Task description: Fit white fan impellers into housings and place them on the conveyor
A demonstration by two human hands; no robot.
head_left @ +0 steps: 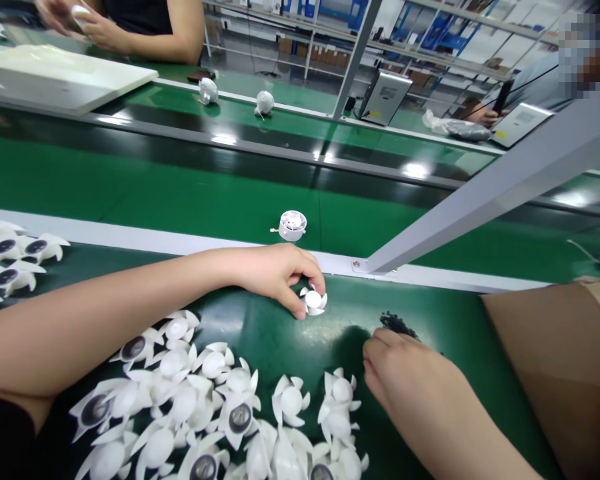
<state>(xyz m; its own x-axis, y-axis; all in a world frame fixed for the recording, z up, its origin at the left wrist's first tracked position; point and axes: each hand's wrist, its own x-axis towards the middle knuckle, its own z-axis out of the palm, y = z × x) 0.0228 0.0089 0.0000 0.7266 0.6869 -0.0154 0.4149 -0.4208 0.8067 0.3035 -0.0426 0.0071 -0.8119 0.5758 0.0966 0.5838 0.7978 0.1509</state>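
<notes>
White plastic fan impeller (pixel 313 301) | on green conveyor belt (pixel 260 333), near white rail (pixel 180 243) | left hand (pixel 275 277) pinching it in fingertips | right hand (pixel 400 373) fingers pressed together, any hold unclear, just beside loose black pieces (pixel 397 325) | risk: a stray brush could scatter them | cardboard box (pixel 565 380), far right: contents hidden

The single white plastic fan rotor (pixel 313 301) is uniformly white. The other white plastic fan rotors (pixel 240 418) show either plain white domes or dark grey circular centres. The small granular pieces (pixel 397 325) are black, the glossy conveyor table (pixel 145 187) green, the flat cardboard sheet (pixel 555 360) brown.
</notes>
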